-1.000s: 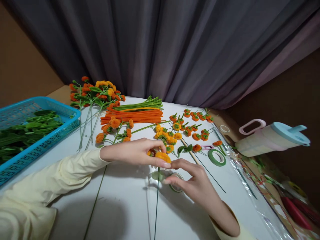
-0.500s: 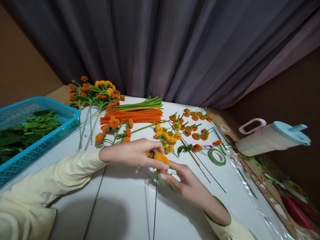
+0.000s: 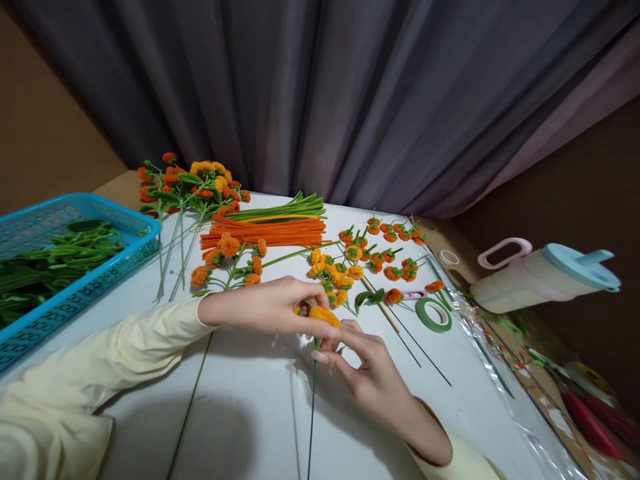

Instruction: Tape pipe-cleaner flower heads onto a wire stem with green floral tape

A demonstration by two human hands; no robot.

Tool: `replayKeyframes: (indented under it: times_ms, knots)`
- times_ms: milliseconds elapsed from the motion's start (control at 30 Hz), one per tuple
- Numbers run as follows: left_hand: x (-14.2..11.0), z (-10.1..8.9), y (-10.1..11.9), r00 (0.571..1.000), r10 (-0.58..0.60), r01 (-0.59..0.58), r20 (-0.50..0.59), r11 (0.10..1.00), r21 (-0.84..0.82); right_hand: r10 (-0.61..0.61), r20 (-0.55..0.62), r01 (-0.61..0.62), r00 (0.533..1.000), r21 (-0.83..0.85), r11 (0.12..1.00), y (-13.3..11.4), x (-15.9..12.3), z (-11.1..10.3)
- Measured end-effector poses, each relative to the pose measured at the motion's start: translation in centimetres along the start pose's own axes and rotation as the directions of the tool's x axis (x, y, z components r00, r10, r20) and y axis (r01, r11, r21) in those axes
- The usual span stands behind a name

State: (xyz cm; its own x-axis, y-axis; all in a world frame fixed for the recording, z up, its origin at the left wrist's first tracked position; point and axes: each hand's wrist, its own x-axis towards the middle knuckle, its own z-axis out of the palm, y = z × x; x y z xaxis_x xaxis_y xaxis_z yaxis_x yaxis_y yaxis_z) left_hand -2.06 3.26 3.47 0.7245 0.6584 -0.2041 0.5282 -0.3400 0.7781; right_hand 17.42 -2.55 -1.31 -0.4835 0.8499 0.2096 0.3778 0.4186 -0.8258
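My left hand [image 3: 280, 307] is closed around a yellow-orange fuzzy chenille flower [image 3: 324, 317], thumb along its near side. From the flower a thin dark green wire stem [image 3: 312, 413] hangs down toward the front edge of the view. My right hand [image 3: 363, 363] pinches the top of that stem just below the bloom, with thumb and index finger close together. Part of a pale green ring-like thing shows behind the right fingers; I cannot make out what it is. Several small yellow flowers [image 3: 336, 272] lie just beyond my hands.
A blue basket [image 3: 117, 270] of green leaves stands at left. Behind are finished flower stems [image 3: 200, 190] and orange chenille strips [image 3: 270, 233]. Orange flower heads [image 3: 393, 272], a green tape roll [image 3: 433, 314] and a tumbler [image 3: 535, 277] are at right.
My right thumb has shifted slightly left and down onto the stem, and the right hand has turned a little. My left hand and the flower are almost still.
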Motion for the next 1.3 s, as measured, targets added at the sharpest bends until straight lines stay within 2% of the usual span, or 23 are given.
replayKeyframes:
  times_ms: [133,367,500,600,833,1033,1300]
  knots:
    - [0.0,0.0,0.1,1.0,0.008,-0.008,0.001,1.0,-0.001,0.019,0.009,-0.019,1.0,0.039,0.999,-0.1,0.0,-0.1]
    - [0.1,0.0,0.0,1.0,0.02,-0.02,0.023,0.999,-0.039,0.181,0.103,-0.201,0.978,0.242,0.949,0.5,0.1,-0.1]
    - [-0.1,0.0,0.4,1.0,-0.007,0.008,0.02,0.998,-0.066,0.214,0.197,-0.28,0.957,0.422,0.862,1.0,0.4,0.0]
    - [-0.2,0.0,0.7,0.999,0.024,-0.021,0.025,0.996,-0.088,0.207,0.279,-0.33,0.938,0.526,0.784,1.4,0.8,0.0]
    - [-0.5,0.0,0.9,0.995,0.098,-0.094,0.033,0.99,-0.105,0.165,0.361,-0.375,0.918,0.652,0.659,3.0,1.1,1.2]
    - [-0.7,0.0,1.1,0.991,0.132,-0.13,0.015,0.987,-0.093,0.165,0.327,-0.351,0.93,0.667,0.657,3.4,1.1,1.7]
    - [-0.7,-0.1,1.4,0.994,0.102,-0.094,0.042,0.981,-0.169,0.192,0.318,-0.356,0.928,0.614,0.705,3.8,1.1,1.7]
